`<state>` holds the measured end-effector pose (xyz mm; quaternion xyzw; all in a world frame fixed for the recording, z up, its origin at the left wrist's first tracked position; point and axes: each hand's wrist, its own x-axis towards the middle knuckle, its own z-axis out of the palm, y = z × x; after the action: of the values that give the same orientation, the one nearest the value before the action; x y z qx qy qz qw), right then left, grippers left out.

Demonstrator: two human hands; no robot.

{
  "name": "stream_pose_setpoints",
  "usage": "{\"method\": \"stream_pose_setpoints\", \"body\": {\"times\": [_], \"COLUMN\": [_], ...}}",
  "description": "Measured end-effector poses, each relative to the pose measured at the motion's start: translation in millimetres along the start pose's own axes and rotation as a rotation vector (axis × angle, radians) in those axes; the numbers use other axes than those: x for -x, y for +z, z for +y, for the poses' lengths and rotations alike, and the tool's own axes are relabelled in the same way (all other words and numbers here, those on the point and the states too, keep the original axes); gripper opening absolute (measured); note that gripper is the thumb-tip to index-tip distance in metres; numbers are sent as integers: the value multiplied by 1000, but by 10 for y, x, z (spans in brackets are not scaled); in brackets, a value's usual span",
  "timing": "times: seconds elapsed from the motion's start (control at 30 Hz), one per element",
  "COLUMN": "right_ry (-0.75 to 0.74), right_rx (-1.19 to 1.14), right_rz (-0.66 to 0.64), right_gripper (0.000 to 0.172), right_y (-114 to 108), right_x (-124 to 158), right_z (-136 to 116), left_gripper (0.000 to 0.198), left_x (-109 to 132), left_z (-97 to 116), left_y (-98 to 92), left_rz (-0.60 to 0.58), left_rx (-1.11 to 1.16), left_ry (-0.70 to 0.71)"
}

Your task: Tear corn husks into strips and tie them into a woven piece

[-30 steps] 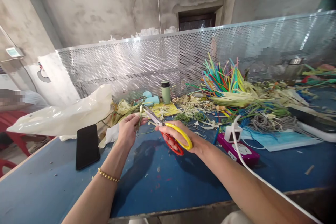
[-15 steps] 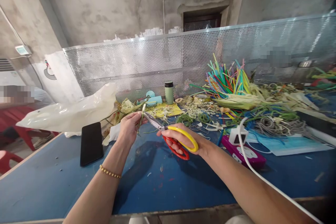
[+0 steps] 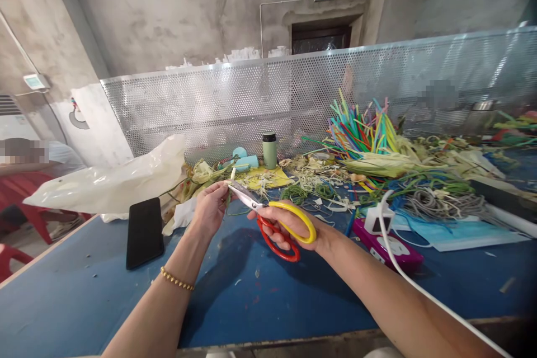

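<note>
I have two hands in view above one blue desk [image 3: 251, 313]. The fingers of my left hand [image 3: 210, 210] are pinched on one strip [image 3: 233, 174], its pale tip standing up above them and a green part hanging below; whether it is a single piece, I cannot tell from here. My right hand [image 3: 289, 225] is closed around the two handles of one pair of scissors [image 3: 250, 199], one handle yellow, one red. The two blades reach to the left fingertips, right at the strip; I cannot make out whether they bite it.

One bracelet [image 3: 176, 279] circles the left wrist. To the left I count one phone [image 3: 145, 235] and one pale bag [image 3: 113, 179]. Past the hands are one green bottle [image 3: 269, 154], upright, and one blue cup [image 3: 247, 163] on its side, both by one yellow sheet [image 3: 274, 179]. To the right lie one mask [image 3: 470, 232] and one purple socket [image 3: 403, 249] with one white plug [image 3: 378, 220] in it. Behind these stands one bundle of coloured sticks [image 3: 363, 131], too many to count, near one heap of grey cord [image 3: 432, 199].
</note>
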<state>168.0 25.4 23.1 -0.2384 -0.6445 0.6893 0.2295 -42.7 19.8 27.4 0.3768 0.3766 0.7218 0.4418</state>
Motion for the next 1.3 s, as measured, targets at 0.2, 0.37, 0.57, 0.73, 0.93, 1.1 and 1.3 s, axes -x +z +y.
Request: {"method": "stream_pose_setpoints", "body": {"times": [0.2,0.37,0.57,0.73,0.93,1.1,1.3], "right_ry": [37,63,30,-24,-167,-165,-255], "right_rx": [-92,-137,-108,-114,-178,-129,42], "right_rz": [-24,-37,-7,14,144,222,646], "right_gripper": [37,36,35,37,37,35,31], "right_y": [-12,3,25,14,-28,6,-65], "right_x": [-29,-42,-29,-31,-48,-48,-118], "right_z": [14,-12,-15,-15,-39,-66,-87], "left_gripper": [13,16,18,18,21,23,28], "left_x": [13,15,10,12,13,4,27], "left_z": [-10,-23,-28,-19,-54,-79,-72], "left_y": [25,27,38,30,-5,-14,17], "left_rz": [-20,-12,10,-18,-47,-38,-5], "left_rx": [84,98,127,104,46,18,-113], "left_ry": [-17,-4,2,-6,-2,-27,56]}}
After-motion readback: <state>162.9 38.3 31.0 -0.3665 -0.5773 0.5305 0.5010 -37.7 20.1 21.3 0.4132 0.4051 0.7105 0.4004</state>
